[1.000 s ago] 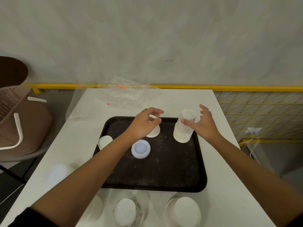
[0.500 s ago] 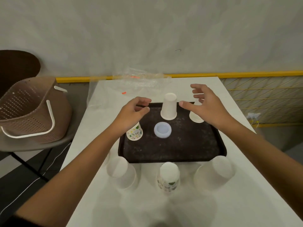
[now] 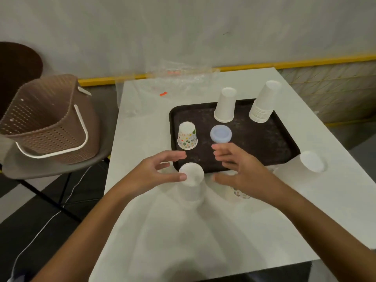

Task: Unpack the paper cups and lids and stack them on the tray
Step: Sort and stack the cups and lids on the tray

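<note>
A dark tray (image 3: 264, 143) lies on the white table. On it stand an upturned white cup (image 3: 224, 105), a stack of white cups (image 3: 263, 102), a patterned cup (image 3: 187, 136) and a bluish lid (image 3: 220, 133). Just in front of the tray stands another upturned white cup (image 3: 191, 180). My left hand (image 3: 160, 171) is open beside it, with the thumb touching its top. My right hand (image 3: 242, 167) hovers open on the cup's right, over a patterned cup (image 3: 240, 193) that it mostly hides. A further white cup (image 3: 313, 161) stands to the right of the tray.
Crumpled clear plastic wrapping (image 3: 179, 78) lies at the table's far edge. A brown perforated basket (image 3: 46, 119) sits on a chair to the left of the table. A yellow rail (image 3: 305, 62) runs along the wall behind.
Both hands have drawn back from the cups at the far side of the tray to the cups in front of its near edge. The view has shifted with my head.
</note>
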